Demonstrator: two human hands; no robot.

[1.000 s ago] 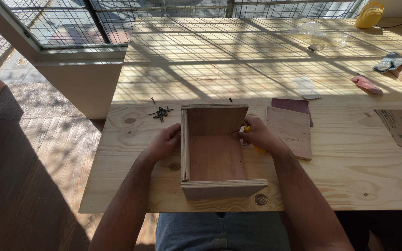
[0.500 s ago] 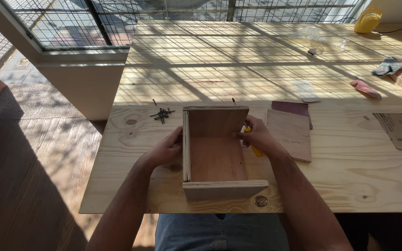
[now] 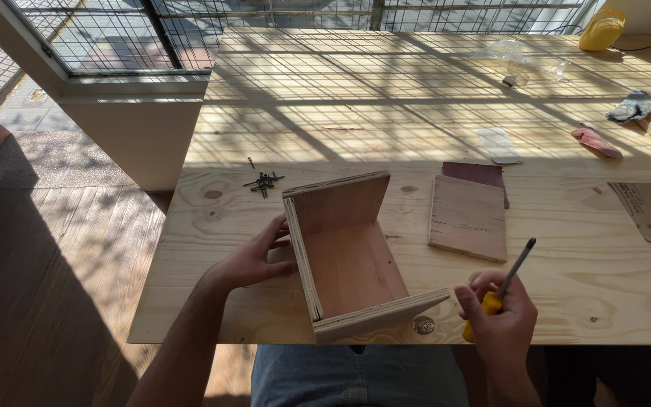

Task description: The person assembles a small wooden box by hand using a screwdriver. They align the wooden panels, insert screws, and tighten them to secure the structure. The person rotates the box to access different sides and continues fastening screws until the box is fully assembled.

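Box point(image 3: 352, 260) at frame centre, open side right. Left hand point(image 3: 254, 260) on its left wall, fingers spread, steadying. Right hand point(image 3: 500, 320) lower right, fingers curled around screwdriver point(image 3: 502, 283). Screws point(image 3: 264, 182) upper left. Best: brace wall firmly, drive square.

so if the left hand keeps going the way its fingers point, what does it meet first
The left hand points right, and its fingers already rest on the left wall of the open wooden box. That wall is what it meets first; pushing on would likely slide the box toward the flat board.
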